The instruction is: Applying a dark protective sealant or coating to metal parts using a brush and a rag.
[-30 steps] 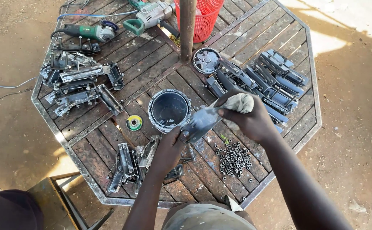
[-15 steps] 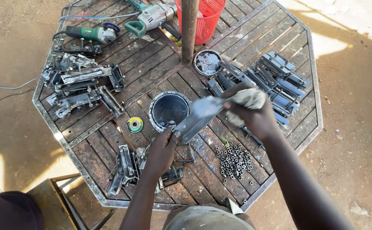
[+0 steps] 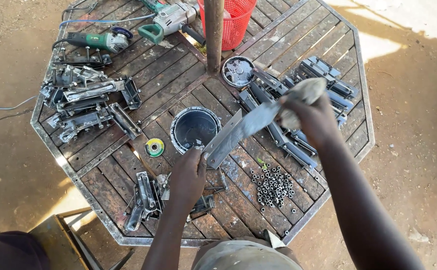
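Metal bracket: a long grey angle piece [image 3: 241,133] was held slantwise above the table, just beside the paint tin, its lower end toward the person and its upper end toward the far right.
Left hand: the left hand [image 3: 188,176] was closed round the bracket's lower end.
Right hand: the right hand [image 3: 314,116] was clenched on a pale rag [image 3: 303,95], pressed against the bracket's upper end.
Paint tin: an open round tin [image 3: 194,129] of grey paint stood near the table's middle; its lid [image 3: 238,71] lay beyond it by the pole [image 3: 213,27].
Table: an octagonal slatted table [image 3: 176,82] carried everything.
Right side: painted grey pieces [image 3: 323,75] lay in rows; small metal rings [image 3: 274,186] were heaped nearer.
Left side: bare metal brackets [image 3: 86,100] were piled up.
Far edge: two angle grinders [image 3: 128,30] and a red basket [image 3: 236,20].
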